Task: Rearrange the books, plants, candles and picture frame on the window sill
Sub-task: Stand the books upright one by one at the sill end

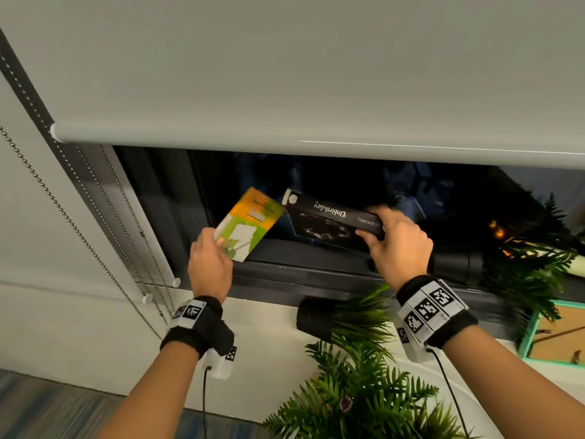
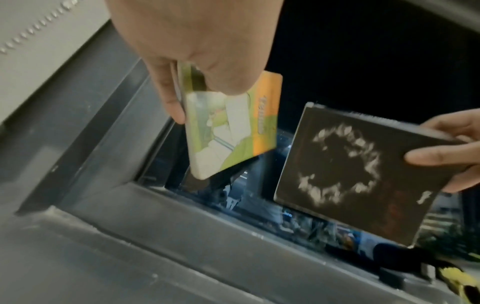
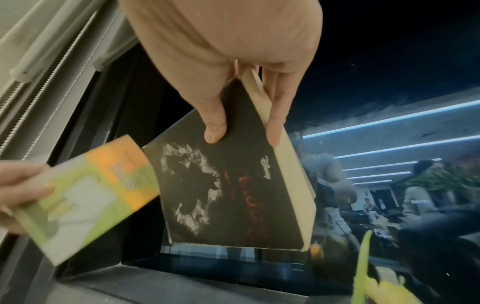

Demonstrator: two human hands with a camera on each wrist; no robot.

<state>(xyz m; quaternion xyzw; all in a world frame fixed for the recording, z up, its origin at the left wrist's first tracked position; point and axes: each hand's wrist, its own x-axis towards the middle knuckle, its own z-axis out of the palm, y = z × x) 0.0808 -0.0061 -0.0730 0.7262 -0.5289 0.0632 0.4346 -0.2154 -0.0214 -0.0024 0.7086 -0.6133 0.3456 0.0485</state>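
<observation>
My left hand (image 1: 210,258) pinches a thin green and orange book (image 1: 250,224) by its lower corner and holds it tilted in the air before the dark window pane. My right hand (image 1: 395,239) grips a thicker black book (image 1: 329,221) at one end, thumb on the cover and fingers round the spine. The two books nearly meet at their upper corners. In the left wrist view the green book (image 2: 231,127) hangs left of the black book (image 2: 361,170). The right wrist view shows the black book (image 3: 233,189) with cream page edges and the green book (image 3: 88,201) at left.
A grey roller blind (image 1: 285,74) hangs above, with bead chains (image 1: 63,217) at left. A fern in a black pot (image 1: 316,315) lies below my right wrist on the white sill (image 1: 262,327). A second plant (image 1: 535,264) and a teal picture frame (image 1: 557,334) stand at right.
</observation>
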